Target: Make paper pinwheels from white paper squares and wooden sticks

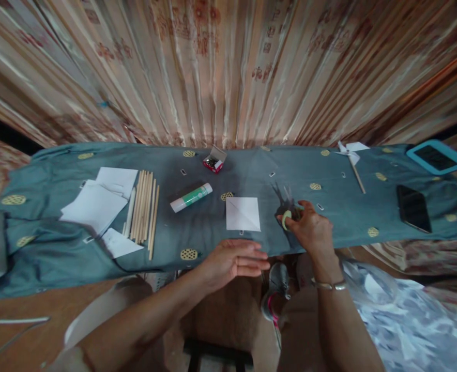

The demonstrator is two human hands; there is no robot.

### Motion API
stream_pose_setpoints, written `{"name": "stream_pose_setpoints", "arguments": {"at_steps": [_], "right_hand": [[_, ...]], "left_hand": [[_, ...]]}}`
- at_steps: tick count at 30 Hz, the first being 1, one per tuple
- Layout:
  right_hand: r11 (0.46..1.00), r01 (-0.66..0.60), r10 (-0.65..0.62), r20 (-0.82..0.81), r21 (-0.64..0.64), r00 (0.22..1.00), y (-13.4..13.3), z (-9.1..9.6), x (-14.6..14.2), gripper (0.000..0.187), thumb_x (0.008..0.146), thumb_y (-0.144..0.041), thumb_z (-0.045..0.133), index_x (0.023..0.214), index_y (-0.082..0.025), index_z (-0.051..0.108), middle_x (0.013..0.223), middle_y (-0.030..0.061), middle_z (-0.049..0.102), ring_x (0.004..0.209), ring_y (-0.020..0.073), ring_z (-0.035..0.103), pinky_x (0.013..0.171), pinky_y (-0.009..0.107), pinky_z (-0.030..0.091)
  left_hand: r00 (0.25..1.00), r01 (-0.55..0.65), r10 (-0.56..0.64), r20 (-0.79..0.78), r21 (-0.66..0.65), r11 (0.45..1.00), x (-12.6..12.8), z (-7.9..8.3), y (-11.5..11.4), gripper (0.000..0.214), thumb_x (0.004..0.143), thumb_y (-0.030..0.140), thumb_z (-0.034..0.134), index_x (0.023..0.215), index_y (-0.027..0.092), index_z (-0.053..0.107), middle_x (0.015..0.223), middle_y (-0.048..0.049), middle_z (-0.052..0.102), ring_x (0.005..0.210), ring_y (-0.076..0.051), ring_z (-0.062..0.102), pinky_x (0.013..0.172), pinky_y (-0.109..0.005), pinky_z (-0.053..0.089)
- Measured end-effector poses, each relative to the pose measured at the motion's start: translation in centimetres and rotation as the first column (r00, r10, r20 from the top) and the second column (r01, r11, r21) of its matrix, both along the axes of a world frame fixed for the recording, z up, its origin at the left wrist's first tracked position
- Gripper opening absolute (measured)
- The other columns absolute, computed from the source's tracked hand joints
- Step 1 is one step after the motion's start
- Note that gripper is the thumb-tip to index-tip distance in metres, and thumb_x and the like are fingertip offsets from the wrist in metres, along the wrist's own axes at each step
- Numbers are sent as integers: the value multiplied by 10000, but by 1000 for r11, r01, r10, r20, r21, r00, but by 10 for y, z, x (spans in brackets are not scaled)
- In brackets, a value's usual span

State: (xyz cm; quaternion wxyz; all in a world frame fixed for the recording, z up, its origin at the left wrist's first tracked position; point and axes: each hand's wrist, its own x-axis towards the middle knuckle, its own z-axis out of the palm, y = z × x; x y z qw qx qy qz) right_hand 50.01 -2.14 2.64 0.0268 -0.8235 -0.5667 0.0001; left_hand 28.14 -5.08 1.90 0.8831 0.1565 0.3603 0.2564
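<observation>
Beyond the hands [231, 261] and scissors [287, 213], an open box [218, 166] holds shiny bits [212, 162].

Head view, forward and down over cloth [247, 175]

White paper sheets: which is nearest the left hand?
The square white paper sheet lying alone, just beyond the left hand; several others cluster beside the pale wooden sticks.

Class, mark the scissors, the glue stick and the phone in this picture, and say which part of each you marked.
Scissors [287, 214]: head view, on the yellowish handle loop.
Glue stick [192, 197]: head view, on the green label.
Phone [414, 208]: head view, mid-screen.
</observation>
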Motion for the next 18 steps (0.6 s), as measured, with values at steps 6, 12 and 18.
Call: {"name": "stream_pose_setpoints", "arguments": {"at_steps": [6, 12, 18], "right_hand": [[997, -78, 77, 30, 16, 997, 7, -8, 0, 420, 863, -407, 591, 1200, -156, 606, 895, 144, 754, 808, 296, 717, 677, 346, 485], [981, -181, 175, 75, 74, 982, 7, -13, 2, 312, 888, -348, 551, 1088, -149, 685, 940, 159, 750, 853, 300, 693, 694, 356, 479], [952, -171, 168, 33, 254, 985, 8, -19, 4, 378, 911, -381, 506, 1124, -115, 669, 937, 167, 746, 854, 305, 687, 721, 369, 486]], "left_hand": [[899, 53, 241, -366, 635, 770, -36, 5, 32, 239, 794, 395, 652, 820, 160, 691, 646, -12, 657, 546, -131, 613, 575, -264, 514], [311, 658, 813, -492, 729, 189, -100, 0, 80, 269, 843, 247, 611, 1099, 187, 668, 1106, -92, 668, 1073, -258, 580, 965, -435, 476], [55, 877, 778, -626, 403, 263, -123, -9, 82, 353, 834, 288, 633, 1147, 127, 644, 1062, -139, 676, 1040, -312, 593, 963, -466, 469]]}}
